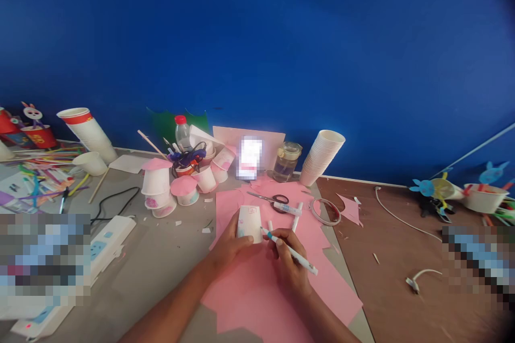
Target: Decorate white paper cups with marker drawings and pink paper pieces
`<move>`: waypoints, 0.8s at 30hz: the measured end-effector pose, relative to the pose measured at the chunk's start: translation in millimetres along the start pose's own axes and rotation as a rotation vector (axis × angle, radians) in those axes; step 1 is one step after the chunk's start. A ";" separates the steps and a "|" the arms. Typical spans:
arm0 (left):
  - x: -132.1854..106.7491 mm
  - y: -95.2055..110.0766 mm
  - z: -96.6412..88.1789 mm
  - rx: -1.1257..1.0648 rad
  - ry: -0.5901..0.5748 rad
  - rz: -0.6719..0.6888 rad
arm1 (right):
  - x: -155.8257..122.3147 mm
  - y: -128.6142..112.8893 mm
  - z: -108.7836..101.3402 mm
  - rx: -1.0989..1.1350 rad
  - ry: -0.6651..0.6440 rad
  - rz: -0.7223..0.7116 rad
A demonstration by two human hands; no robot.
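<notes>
A paper cup (247,225) is held by the left hand (231,240), with the thumb pressed across its near end and the fingers wrapped around its left side. The cup is tilted above the pink paper (261,300), between the two hands, and red and faint coloured marks are borne on its white surface. A white marker (300,261) is gripped in the right hand (288,257), fingers closed around the barrel; its tip is directed at the right side of the cup, but whether contact is made cannot be told. Just beyond the cup, scissors (265,198) are laid on the pink paper, and a second marker (286,208) is positioned beside their handles. A tape roll (326,222) is placed farther right, partly over the paper's edge. The space at the rear is occupied by a lit phone (249,158), stood upright, a glass jar (285,167) and a leaning stack of cups (322,158). To the left, a group of decorated cups (156,182) is set near a red-capped bottle (182,134). Nearer the left forearm, but apart from it, a white power strip (115,236) is laid on the grey tabletop (169,257).
</notes>
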State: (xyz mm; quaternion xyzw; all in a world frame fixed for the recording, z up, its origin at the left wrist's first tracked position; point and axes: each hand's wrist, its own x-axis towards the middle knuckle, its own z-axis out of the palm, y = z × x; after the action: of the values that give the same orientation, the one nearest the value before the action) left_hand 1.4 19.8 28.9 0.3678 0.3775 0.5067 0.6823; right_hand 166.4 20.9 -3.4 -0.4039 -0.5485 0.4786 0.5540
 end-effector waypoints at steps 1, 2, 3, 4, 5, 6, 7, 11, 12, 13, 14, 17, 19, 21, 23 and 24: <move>-0.5 0.9 0.7 0.003 -0.002 -0.002 | 0.3 0.3 0.0 -0.003 0.011 0.014; -0.9 1.7 1.2 0.007 -0.008 -0.006 | 0.5 0.6 0.2 -0.004 0.022 0.024; -1.2 2.3 1.5 0.011 -0.013 -0.009 | 0.6 0.7 0.8 0.006 0.039 0.032; -1.4 2.6 1.5 0.018 -0.016 -0.011 | 0.6 0.9 1.8 0.025 0.064 0.039; -1.5 2.5 1.2 0.027 -0.013 -0.009 | 0.5 0.9 3.1 0.052 0.097 0.046; -1.4 2.2 0.7 0.038 -0.006 -0.005 | 0.5 1.0 4.6 0.080 0.132 0.049; -1.3 1.7 0.1 0.050 0.003 0.000 | 0.6 1.1 6.2 0.105 0.164 0.045; -1.2 -0.4 -1.9 0.064 0.022 0.004 | 0.9 2.4 10.7 0.113 0.197 -0.008; -1.2 -0.7 -2.1 0.053 0.018 0.004 | 0.6 2.7 11.3 0.110 0.189 -0.018; -1.1 -0.8 -2.0 0.038 0.015 0.007 | 0.2 2.9 11.8 0.111 0.176 -0.021; -1.0 -0.8 -1.9 0.021 0.010 0.012 | -0.3 2.8 12.4 0.115 0.160 -0.015; 0.3 -0.3 -1.4 -0.040 -0.020 0.018 | -2.0 1.6 14.4 0.142 0.134 0.031; 1.4 0.2 -0.9 -0.085 -0.051 0.025 | -2.3 1.4 15.7 0.153 0.144 0.044; 2.2 0.6 -0.3 -0.125 -0.078 0.041 | -1.7 2.7 16.3 0.156 0.160 0.036; 2.6 0.9 0.2 -0.154 -0.088 0.058 | -0.8 5.7 16.2 0.150 0.165 0.024; 2.7 0.8 0.4 -0.165 -0.092 0.063 | -0.3 7.5 16.1 0.143 0.165 0.018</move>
State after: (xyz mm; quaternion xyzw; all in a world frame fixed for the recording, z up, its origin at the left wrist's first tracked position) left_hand 2.0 22.6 29.4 0.3447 0.2908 0.5400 0.7106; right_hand 149.8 21.0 -9.6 -0.4064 -0.4618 0.4865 0.6204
